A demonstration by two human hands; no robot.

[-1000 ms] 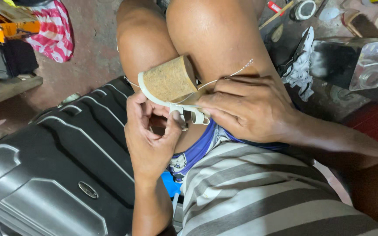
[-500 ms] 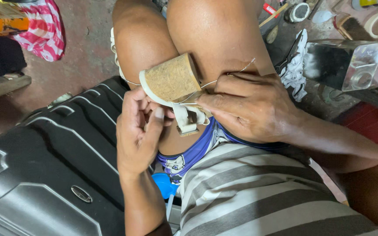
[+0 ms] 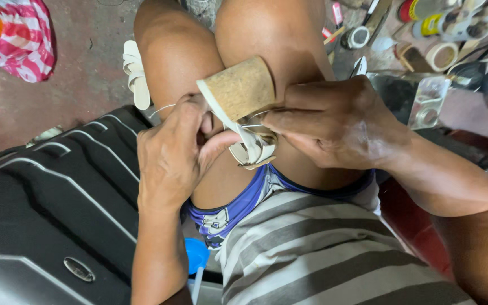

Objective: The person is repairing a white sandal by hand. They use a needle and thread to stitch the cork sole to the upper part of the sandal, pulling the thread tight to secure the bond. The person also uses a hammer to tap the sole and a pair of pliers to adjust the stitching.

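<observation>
Two hands work a cork-heeled sandal held against the knees.

Left hand is closed, fingers curled and thumb pressed against the cream straps at the sandal's underside; a thin thread runs out over its knuckles. Right hand is closed too, fingertips pinching at the strap junction; whether a needle sits in that pinch cannot be told. The sandal lies between both hands, heel block upward. Judged step: hand-stitching the strap to the sole, mid-stitch. The next move likely calls for steady thread tension while the left thumb keeps the strap seated. A second sandal lies beyond the left hand; a black suitcase sits beside the left forearm; tape rolls lie beyond the right hand.
</observation>
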